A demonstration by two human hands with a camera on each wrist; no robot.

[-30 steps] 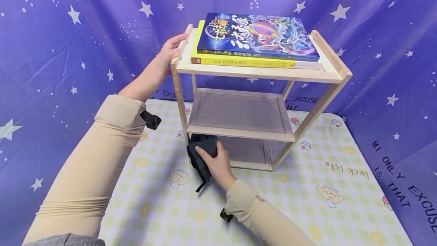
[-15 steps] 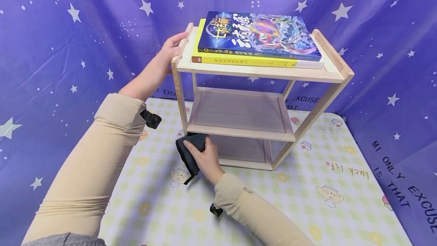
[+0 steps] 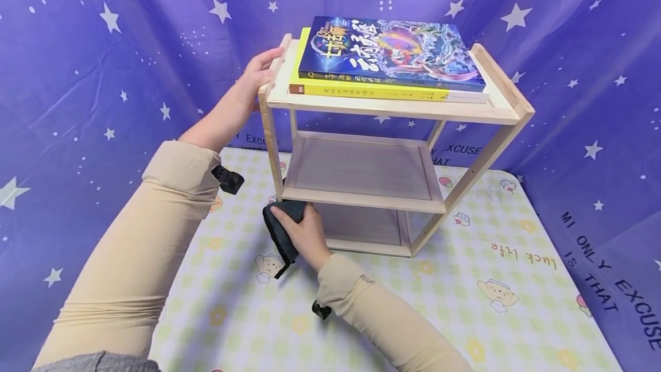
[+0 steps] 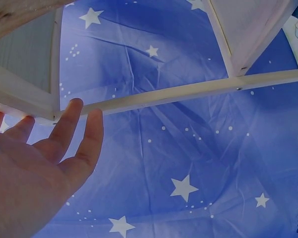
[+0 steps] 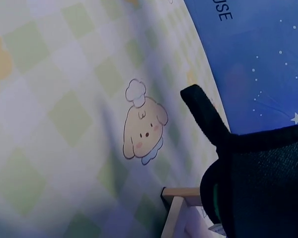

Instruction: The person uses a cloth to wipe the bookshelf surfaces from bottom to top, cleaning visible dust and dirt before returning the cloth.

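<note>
In the head view my left hand [image 3: 254,80] rests on the left top edge of a pale wooden shelf [image 3: 392,109] with three tiers. The left wrist view shows that hand's fingers [image 4: 93,134] spread, several tips at the wooden frame. Lower down, my right hand [image 3: 306,233] holds a dark cleaning cloth [image 3: 283,234] with black edging, thumb on the near side. The cloth is by the shelf's front left leg, below the middle tier, and covers part of it. A black loop hangs off the cloth [image 5: 268,173], which fills the lower right of the right wrist view.
A blue illustrated book [image 3: 392,56] lies on a yellow book [image 3: 361,92] on the top tier. The shelf stands on a checked tablecloth [image 3: 403,309] with cartoon prints. Behind and beside it hangs a purple star-patterned curtain [image 3: 170,27].
My right hand has moved left with the cloth, from under the middle tier to around the front left leg. The left hand and the shelf have stayed almost still.
</note>
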